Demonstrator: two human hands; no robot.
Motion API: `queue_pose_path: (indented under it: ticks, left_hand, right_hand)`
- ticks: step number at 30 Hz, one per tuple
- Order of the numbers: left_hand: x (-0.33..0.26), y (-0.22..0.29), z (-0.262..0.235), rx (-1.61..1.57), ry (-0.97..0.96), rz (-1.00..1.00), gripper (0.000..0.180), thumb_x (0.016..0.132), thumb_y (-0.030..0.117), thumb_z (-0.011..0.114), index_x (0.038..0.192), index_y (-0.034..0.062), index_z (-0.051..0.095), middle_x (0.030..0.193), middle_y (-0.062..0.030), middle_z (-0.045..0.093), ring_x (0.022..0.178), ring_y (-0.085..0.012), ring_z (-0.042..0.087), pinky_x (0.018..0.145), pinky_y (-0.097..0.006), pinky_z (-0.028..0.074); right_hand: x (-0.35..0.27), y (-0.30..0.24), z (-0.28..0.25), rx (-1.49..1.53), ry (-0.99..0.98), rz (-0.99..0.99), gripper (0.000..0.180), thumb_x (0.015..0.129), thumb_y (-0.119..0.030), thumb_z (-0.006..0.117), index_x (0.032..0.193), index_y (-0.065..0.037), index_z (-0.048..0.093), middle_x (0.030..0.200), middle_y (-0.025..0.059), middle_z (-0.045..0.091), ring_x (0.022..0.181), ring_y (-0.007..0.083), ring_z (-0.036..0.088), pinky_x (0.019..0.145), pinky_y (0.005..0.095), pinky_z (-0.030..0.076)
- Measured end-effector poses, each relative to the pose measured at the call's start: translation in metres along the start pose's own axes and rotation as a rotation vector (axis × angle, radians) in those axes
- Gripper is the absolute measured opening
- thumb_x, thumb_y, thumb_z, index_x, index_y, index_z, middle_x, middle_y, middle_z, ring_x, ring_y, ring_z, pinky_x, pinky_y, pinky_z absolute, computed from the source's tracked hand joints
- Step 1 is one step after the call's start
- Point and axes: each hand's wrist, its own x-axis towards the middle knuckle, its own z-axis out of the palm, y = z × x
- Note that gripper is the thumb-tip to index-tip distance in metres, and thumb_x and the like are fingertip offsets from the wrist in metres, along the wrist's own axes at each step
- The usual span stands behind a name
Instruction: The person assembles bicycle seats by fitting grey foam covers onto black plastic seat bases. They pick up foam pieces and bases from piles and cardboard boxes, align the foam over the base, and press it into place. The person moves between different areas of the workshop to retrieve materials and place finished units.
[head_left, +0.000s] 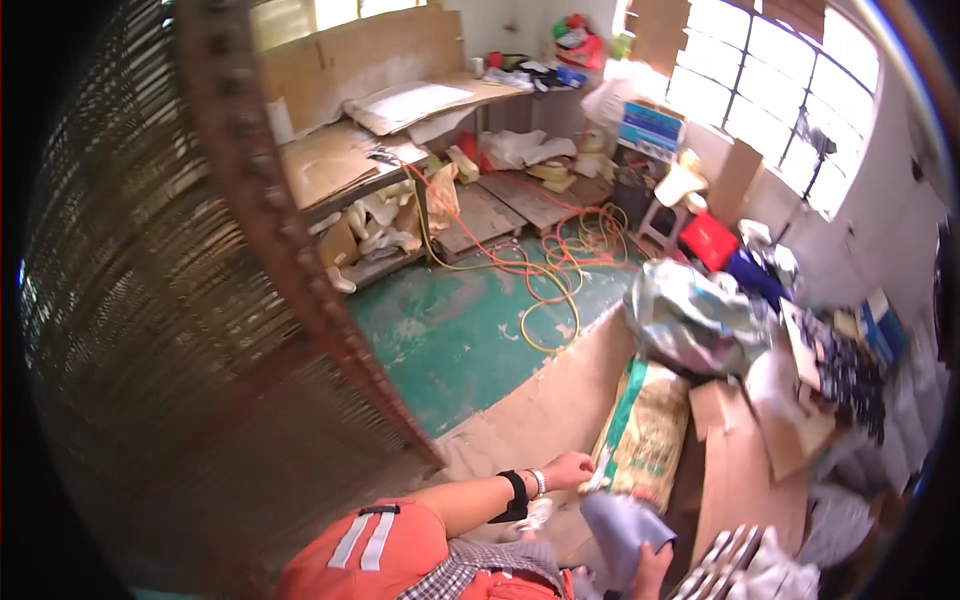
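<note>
My left hand (568,470), with a black band and a watch at the wrist, has its fingers curled in beside the lower left edge of a yellow and green printed sack (645,435). What those fingers hold, if anything, is too small to make out. The sack lies lengthwise on the floor. At the bottom of the view, my right hand (652,575) grips the edge of a grey-blue, curved, sheet-like piece (622,538). This piece overlaps the near end of the sack; whether it is cloth or plastic I cannot tell.
Flattened cardboard (735,470) and a large silvery plastic bag (690,315) crowd the sack. Orange and yellow hoses (565,270) coil across the green floor (440,340). A rusty framed mesh door (290,220) stands at left. Behind are a cluttered workbench (340,165) and a stool (660,225).
</note>
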Motion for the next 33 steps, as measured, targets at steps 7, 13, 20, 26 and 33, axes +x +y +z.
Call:
queue_pose_path:
  ticks: [7,13,20,26,33]
  left_hand:
    - [0.113,-0.023,-0.115,-0.083,0.214,-0.213,0.040,0.081,0.033,0.063,0.109,0.0041,0.058,0.096,-0.0071,0.062,0.085,-0.0150,0.058,0.073,-0.032,0.049]
    - [0.175,0.013,-0.303,-0.762,0.245,-0.145,0.050,0.085,0.051,0.054,0.118,0.0137,0.052,0.103,0.0012,0.057,0.090,-0.0135,0.053,0.076,-0.034,0.044]
    - [0.188,0.031,-0.492,-1.031,0.575,-0.037,0.042,0.079,0.006,0.066,0.119,0.0032,0.053,0.110,-0.0041,0.060,0.102,-0.0167,0.058,0.090,-0.034,0.045]
    - [0.138,0.022,-0.618,-1.114,0.987,0.026,0.042,0.079,0.004,0.064,0.119,0.0052,0.051,0.110,-0.0053,0.059,0.099,-0.0164,0.058,0.088,-0.033,0.047]
    - [0.094,-0.051,-0.713,-1.289,1.574,0.268,0.036,0.082,0.004,0.059,0.116,0.0002,0.048,0.107,-0.0101,0.059,0.095,-0.0195,0.059,0.086,-0.034,0.048]
  right_hand:
    - [0.218,-0.123,0.145,0.221,-0.540,0.078,0.037,0.080,0.000,0.055,0.117,0.003,0.049,0.104,0.0075,0.058,0.090,0.0156,0.055,0.078,0.0287,0.045]
    - [0.368,-0.296,0.301,0.404,-1.037,0.064,0.054,0.083,-0.013,0.062,0.132,-0.001,0.041,0.122,0.0055,0.052,0.109,0.0162,0.050,0.094,0.0306,0.041]
    - [0.512,-0.366,0.518,0.416,-1.174,0.240,0.046,0.084,-0.006,0.058,0.128,-0.004,0.044,0.114,0.0039,0.057,0.098,0.0136,0.055,0.087,0.0289,0.044]
    - [0.534,-0.425,0.710,0.569,-1.641,0.456,0.050,0.088,-0.018,0.055,0.133,-0.005,0.039,0.124,0.0069,0.052,0.106,0.0164,0.054,0.088,0.0311,0.045]
    - [0.512,-0.425,0.908,-0.088,-2.009,0.471,0.067,0.080,-0.004,0.060,0.139,-0.006,0.030,0.116,0.0072,0.058,0.104,0.0184,0.057,0.084,0.0357,0.048]
